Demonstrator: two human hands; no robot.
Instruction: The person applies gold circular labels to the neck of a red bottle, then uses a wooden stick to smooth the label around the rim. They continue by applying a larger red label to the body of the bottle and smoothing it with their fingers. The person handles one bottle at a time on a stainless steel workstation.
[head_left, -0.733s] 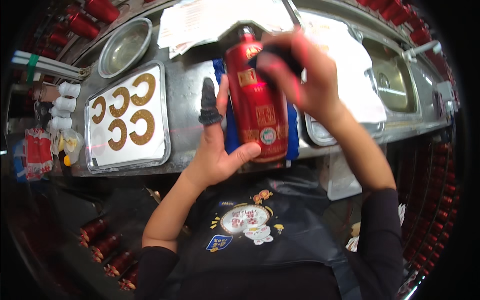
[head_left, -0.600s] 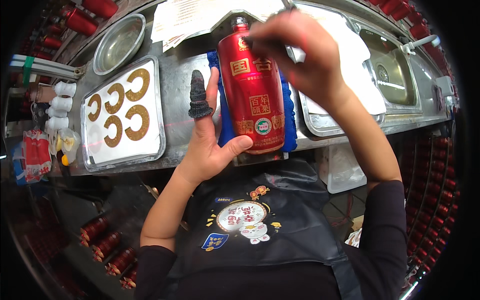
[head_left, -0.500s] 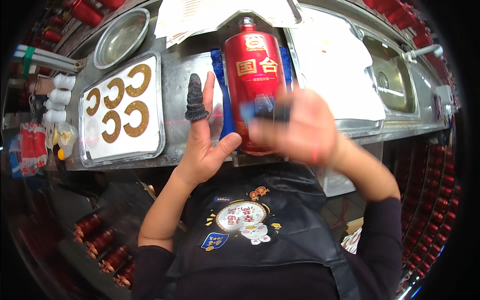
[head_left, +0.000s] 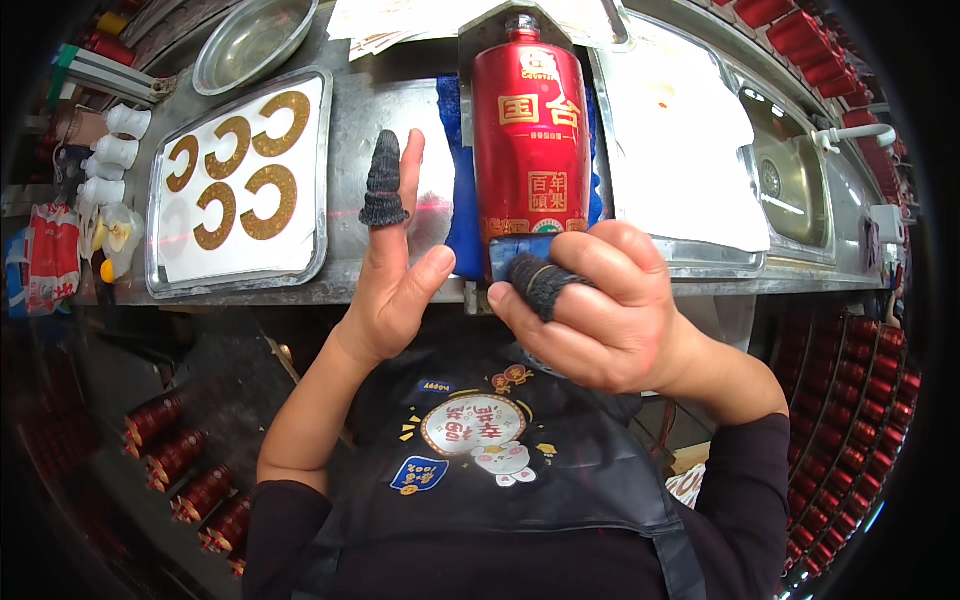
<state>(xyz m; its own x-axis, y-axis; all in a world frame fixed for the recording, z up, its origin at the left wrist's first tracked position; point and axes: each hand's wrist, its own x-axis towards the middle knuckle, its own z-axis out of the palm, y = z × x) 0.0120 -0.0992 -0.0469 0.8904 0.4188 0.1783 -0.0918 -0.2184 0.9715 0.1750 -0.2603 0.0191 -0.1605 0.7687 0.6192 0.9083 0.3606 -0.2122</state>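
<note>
A red bottle point(head_left: 530, 130) with gold lettering lies on its back on a blue cloth point(head_left: 463, 200), its neck pointing away from me. My right hand point(head_left: 600, 310), with a black knitted sleeve on one finger, is closed on a small flat blue scraper point(head_left: 522, 248). The scraper rests against the lower end of the bottle. To the left of the bottle, my left hand point(head_left: 390, 290) is held up open and holds nothing. Its index finger wears a black knitted finger sleeve point(head_left: 384, 185). Fingers of my right hand hide part of the scraper.
At the left, a metal tray point(head_left: 320, 200) bears several gold C-shaped pieces point(head_left: 283, 125) on a white sheet. Behind it stands a metal bowl point(head_left: 255, 45). On the right, white sheets point(head_left: 680, 150) lie on another tray beside a sink point(head_left: 795, 180). More red bottles point(head_left: 850, 430) fill racks.
My right hand, blurred earlier over the lower bottle, has come down nearer to the bottle's base with the scraper. My left hand stays open. The whole view has shifted slightly.
</note>
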